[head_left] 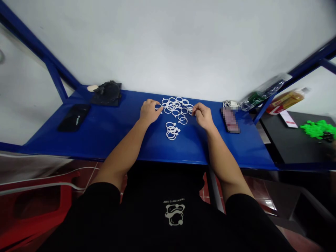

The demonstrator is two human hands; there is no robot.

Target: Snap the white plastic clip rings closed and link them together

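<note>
A loose pile of white plastic rings [175,112], each with a small eyelet like a curtain ring, lies on the blue table [118,129] between my hands. Closer to the table's front edge sits a smaller cluster of the same rings [172,134], overlapping one another. My left hand [149,112] is at the pile's left side, its thumb and fingers closed on one ring [158,108]. At the right side, my right hand [202,115] has its fingers curled and pinched on the edge of another ring [190,107]; its fingertips are partly hidden.
A black pouch [74,118] and a dark crumpled item [109,93] lie at left. On the right are a phone [230,120], a coiled white cable [231,104] and a clear bottle [262,94]. Beyond the blue frame, a black table holds green pieces [318,129].
</note>
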